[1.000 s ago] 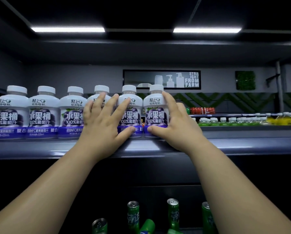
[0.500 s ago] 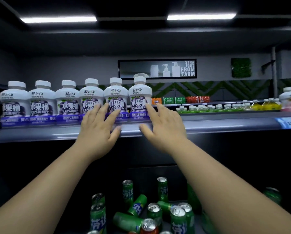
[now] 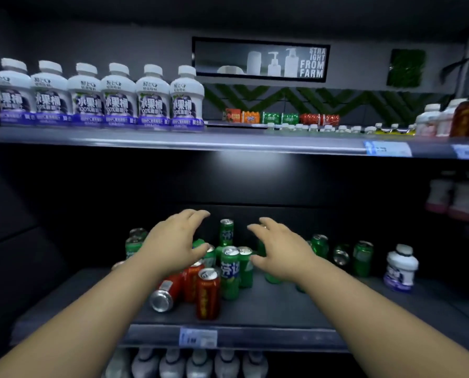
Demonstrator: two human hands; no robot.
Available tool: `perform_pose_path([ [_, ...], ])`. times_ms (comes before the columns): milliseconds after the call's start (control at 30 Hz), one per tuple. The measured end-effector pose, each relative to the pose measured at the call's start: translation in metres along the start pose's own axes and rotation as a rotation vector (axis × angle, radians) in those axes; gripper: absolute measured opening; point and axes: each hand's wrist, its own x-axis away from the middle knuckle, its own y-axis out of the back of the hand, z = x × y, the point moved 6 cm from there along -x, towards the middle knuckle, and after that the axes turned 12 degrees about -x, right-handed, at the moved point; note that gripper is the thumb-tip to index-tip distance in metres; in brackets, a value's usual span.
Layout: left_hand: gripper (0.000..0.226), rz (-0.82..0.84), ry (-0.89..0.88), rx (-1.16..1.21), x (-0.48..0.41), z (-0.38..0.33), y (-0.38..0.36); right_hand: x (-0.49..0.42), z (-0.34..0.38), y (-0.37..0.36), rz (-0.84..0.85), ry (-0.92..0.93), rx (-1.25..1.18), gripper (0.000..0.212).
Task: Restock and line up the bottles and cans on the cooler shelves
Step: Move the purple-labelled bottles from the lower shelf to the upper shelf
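Note:
Several white juice bottles (image 3: 100,96) stand in a straight row at the left of the upper shelf (image 3: 173,139). On the middle shelf (image 3: 268,304) lies a jumble of green cans (image 3: 230,271) and red cans (image 3: 207,293); one red can (image 3: 164,296) lies on its side. My left hand (image 3: 174,241) hovers above the left of the jumble, fingers spread and loosely bent, holding nothing. My right hand (image 3: 281,252) hovers over the green cans to the right, also spread and empty. More green cans (image 3: 362,257) stand scattered further right.
A lone white bottle (image 3: 401,268) stands at the right of the middle shelf. White and brown bottles (image 3: 446,118) sit at the upper shelf's right end. Grey bottle tops (image 3: 198,364) line the shelf below. A price tag (image 3: 198,336) is on the shelf edge.
Both hands have left the juice bottles on the upper shelf and dropped to the middle shelf, over the cans. My view has tilted downward.

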Motion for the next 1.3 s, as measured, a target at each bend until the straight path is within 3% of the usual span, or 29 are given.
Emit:
perform_pose_path([
  [267,0.058,0.235,0.063,-0.014,0.075,-0.039,-0.053,0.066,-0.035,-0.052,0.216,-0.039,-0.093,0.071],
  [533,0.058,0.285,0.077,0.015,0.093,-0.049,-0.061,0.077,-0.032,-0.067,0.215,-0.057,-0.203,0.070],
  [933,0.056,0.306,-0.163,0.116,0.031,-0.091,-0.105,0.071,-0.091,-0.067,0.144,-0.329,-0.289,0.066],
  [1300,0.056,0.303,-0.400,0.180,-0.029,-0.217,-0.138,0.137,-0.203,-0.026,0.016,-0.555,-0.291,0.064],
])
